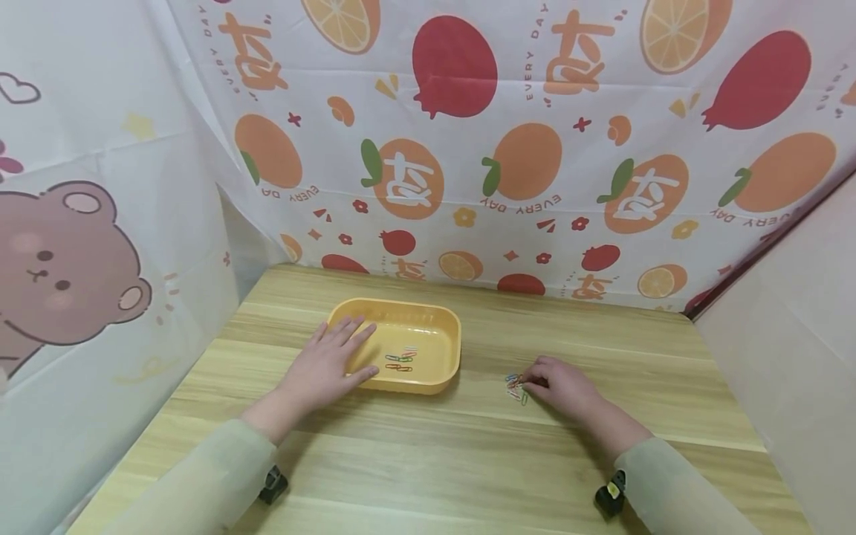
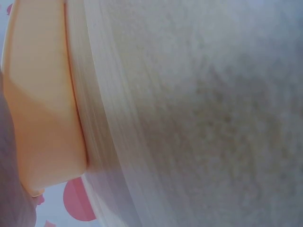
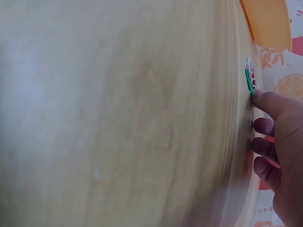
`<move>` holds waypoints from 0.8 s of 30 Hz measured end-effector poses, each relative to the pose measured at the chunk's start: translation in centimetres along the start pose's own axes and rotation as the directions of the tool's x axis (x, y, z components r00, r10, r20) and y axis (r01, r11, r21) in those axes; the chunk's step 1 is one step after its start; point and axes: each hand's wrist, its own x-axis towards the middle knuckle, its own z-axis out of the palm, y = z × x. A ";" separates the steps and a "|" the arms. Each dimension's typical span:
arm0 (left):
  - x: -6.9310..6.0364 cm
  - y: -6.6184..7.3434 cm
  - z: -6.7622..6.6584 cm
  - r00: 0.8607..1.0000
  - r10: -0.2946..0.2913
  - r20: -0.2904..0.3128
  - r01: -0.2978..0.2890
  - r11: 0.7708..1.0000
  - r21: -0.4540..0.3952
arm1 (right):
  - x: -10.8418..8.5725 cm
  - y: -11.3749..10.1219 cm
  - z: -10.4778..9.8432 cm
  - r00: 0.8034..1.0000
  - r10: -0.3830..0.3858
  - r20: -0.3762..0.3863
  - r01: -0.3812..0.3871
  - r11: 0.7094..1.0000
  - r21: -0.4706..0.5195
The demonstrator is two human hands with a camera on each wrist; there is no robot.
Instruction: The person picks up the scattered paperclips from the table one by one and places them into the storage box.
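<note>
My left hand [image 1: 325, 365] lies over the left end of a yellow plastic tray [image 1: 441, 316], its fingers spread and its thumb over the front rim. Several coloured paper clips [image 1: 399, 362] lie on the tray floor, right of that hand. On the table to the tray's right is a small heap of paper clips [image 1: 513, 388]. My right hand [image 1: 565, 386] is at this heap, fingers bent, and its thumb and forefinger pinch a paper clip at the right edge. In the right wrist view a green paper clip [image 3: 249, 81] shows by the thumb; the fingertips partly hide the heap.
The wooden table [image 1: 428, 461] carries the tray and the heap, with a gap between them. A fruit-print cloth [image 1: 461, 171] hangs behind the table. A bear-print sheet [image 1: 67, 260] stands on the left, and a pale panel [image 1: 789, 312] on the right.
</note>
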 end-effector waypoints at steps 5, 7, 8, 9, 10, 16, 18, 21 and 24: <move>0.1 0.0 0.0 1.000 -0.002 0.003 0.002 1.000 0.000 | 0.0 0.1 0.0 1.000 -0.004 -0.007 0.004 1.000 -0.006; 0.1 -0.1 0.0 1.000 -0.003 0.004 0.003 1.000 0.000 | 0.0 0.2 0.0 1.000 -0.013 -0.016 0.013 1.000 -0.001; 0.1 -0.1 0.0 1.000 -0.003 0.006 0.003 1.000 0.000 | 0.0 0.2 0.0 1.000 -0.018 -0.021 0.018 1.000 0.004; 0.1 -0.1 0.0 1.000 -0.003 0.007 0.003 1.000 0.001 | 0.0 0.3 0.1 0.999 -0.023 -0.025 0.023 1.000 0.009; 0.1 -0.1 0.0 1.000 -0.003 0.007 0.003 1.000 0.001 | 0.0 0.4 0.1 0.999 -0.023 -0.027 0.023 1.000 0.017; 0.1 0.0 -0.1 1.000 -0.004 0.016 0.004 1.000 -0.001 | -0.1 0.7 0.2 1.000 -0.012 -0.018 0.013 0.997 0.075; 0.1 0.0 -0.2 1.000 -0.004 0.016 0.005 1.000 -0.004 | -0.1 0.8 0.1 1.000 -0.010 -0.017 0.011 0.996 0.089; 0.1 0.0 -0.2 1.000 -0.005 0.016 0.005 1.000 -0.007 | -0.1 0.9 0.2 1.000 -0.004 -0.026 0.006 0.995 0.099; 0.1 0.1 -0.3 1.000 -0.006 0.015 0.006 1.000 -0.008 | -0.2 1.1 0.2 0.999 0.003 -0.042 0.002 0.994 0.114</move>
